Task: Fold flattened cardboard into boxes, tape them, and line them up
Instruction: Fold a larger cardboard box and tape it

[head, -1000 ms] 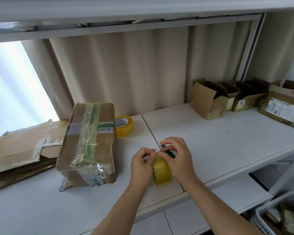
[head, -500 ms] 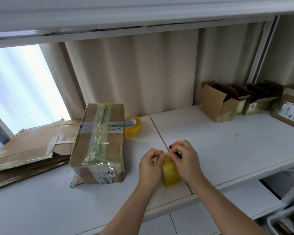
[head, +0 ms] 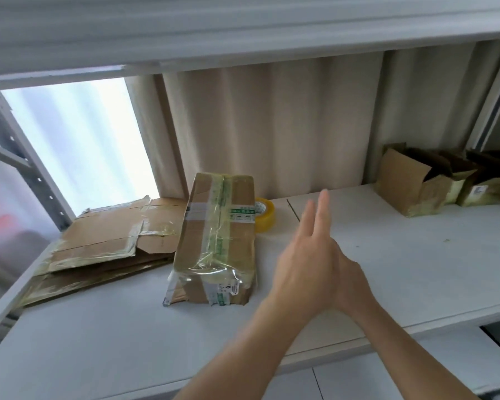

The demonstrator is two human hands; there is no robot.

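Observation:
A taped cardboard box (head: 214,241) lies lengthwise on the white shelf (head: 416,261), wrapped in clear tape with green print. Left of it is a stack of flattened cardboard (head: 107,241). A yellow tape roll (head: 265,215) stands just behind the box's right corner. My left hand (head: 309,255) is raised over the shelf to the right of the box, fingers straight and together, holding nothing. My right hand (head: 355,284) sits directly behind it, its fingers hidden. The tape roll I held earlier is out of sight.
Several open cardboard boxes (head: 413,183) stand in a row at the back right of the shelf. An upper shelf board (head: 243,30) hangs overhead. A metal upright (head: 26,168) stands at the left, a curtain behind. A lower shelf board (head: 387,379) juts out below.
Both hands were holding a yellow tape roll near the front edge. Now my left hand has lifted with fingers straightened, the roll is no longer visible, and the view has turned left.

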